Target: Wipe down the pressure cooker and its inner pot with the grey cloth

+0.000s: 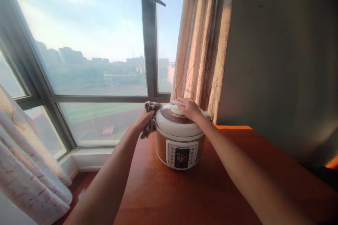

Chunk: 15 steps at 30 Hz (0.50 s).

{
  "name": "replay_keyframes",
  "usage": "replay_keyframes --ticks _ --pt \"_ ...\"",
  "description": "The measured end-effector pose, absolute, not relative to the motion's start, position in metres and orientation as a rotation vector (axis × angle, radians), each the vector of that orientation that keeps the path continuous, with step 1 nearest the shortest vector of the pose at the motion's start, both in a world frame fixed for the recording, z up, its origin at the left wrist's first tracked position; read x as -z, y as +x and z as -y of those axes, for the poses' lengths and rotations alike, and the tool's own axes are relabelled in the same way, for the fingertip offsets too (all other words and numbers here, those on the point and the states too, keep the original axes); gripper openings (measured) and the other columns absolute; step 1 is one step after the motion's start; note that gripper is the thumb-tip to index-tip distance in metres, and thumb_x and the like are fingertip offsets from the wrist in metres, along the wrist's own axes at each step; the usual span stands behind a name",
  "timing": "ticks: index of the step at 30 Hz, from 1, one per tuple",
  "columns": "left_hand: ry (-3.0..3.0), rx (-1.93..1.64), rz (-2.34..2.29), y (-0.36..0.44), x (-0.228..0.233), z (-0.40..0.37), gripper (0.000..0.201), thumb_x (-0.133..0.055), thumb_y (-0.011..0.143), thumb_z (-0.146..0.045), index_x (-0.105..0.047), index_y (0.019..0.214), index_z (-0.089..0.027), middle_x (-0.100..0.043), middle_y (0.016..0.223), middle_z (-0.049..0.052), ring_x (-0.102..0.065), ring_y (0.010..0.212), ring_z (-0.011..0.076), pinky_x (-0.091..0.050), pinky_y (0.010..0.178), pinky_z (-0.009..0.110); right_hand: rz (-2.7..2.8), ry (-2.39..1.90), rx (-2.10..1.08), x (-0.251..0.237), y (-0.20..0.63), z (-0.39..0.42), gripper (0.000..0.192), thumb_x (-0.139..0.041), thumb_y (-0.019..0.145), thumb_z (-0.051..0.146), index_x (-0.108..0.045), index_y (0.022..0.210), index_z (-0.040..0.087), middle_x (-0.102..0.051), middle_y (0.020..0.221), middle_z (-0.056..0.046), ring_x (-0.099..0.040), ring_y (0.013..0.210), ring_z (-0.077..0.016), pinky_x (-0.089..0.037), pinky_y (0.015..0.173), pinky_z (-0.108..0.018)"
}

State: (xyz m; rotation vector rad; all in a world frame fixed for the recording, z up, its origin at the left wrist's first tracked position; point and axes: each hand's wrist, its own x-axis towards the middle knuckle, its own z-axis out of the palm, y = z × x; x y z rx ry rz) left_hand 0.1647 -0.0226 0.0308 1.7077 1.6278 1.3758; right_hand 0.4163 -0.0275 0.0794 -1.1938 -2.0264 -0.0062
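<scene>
On the reddish-brown table stands a white and gold electric cooker (161, 147), its control panel (182, 154) facing me. My left hand (144, 117) is closed around a crumpled patterned cloth (148, 132) at the left side of the lid. My right hand (189, 108) rests over the white knob (176, 109) on top of the domed lid, fingers curled on it. The lid (169, 126) sits on the body. Part of the knob is hidden under my right fingers. A bit of patterned material (208, 116) shows behind my right wrist.
The wooden table (153, 197) extends to the right and toward me. Behind the cooker are a large window (100, 42) and a hanging curtain (200, 42). Another curtain (29, 175) hangs at lower left. A grey wall (269, 59) stands at the right.
</scene>
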Motion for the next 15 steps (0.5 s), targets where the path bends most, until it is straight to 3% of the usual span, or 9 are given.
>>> replay_keyframes --ticks 5,10,15 --pt "1.688 -1.227 -1.809 0.154 -0.029 0.009 0.017 -0.059 0.072 -0.030 -0.069 0.077 -0.016 -0.071 0.078 0.010 -0.068 0.087 0.0304 -0.055 0.080 0.038 2.019 -1.208 -0.018 -0.079 0.416 0.027 0.035 -0.055 0.097 0.030 -0.066 0.128 0.017 -0.069 0.128 -0.010 -0.062 0.121 -0.0211 -0.043 0.107 -0.029" --pt "1.685 -1.149 -1.897 0.149 -0.027 0.006 0.017 -0.058 0.075 -0.029 -0.069 0.077 -0.016 -0.072 0.080 0.011 -0.069 0.089 0.0309 -0.056 0.080 0.038 1.985 -1.250 -0.047 -0.082 0.417 0.020 0.045 -0.063 0.093 0.042 -0.063 0.132 0.021 -0.069 0.129 -0.010 -0.063 0.120 -0.0241 -0.047 0.102 -0.033" --pt "1.679 -1.076 -1.980 0.149 -0.026 0.002 0.020 -0.062 0.074 -0.031 -0.071 0.081 -0.015 -0.073 0.086 0.016 -0.069 0.095 0.0354 -0.054 0.087 0.043 2.095 -1.342 -0.028 -0.094 0.417 0.020 0.047 -0.063 0.089 0.055 -0.067 0.123 0.024 -0.072 0.119 -0.009 -0.067 0.109 -0.0268 -0.051 0.089 -0.034"
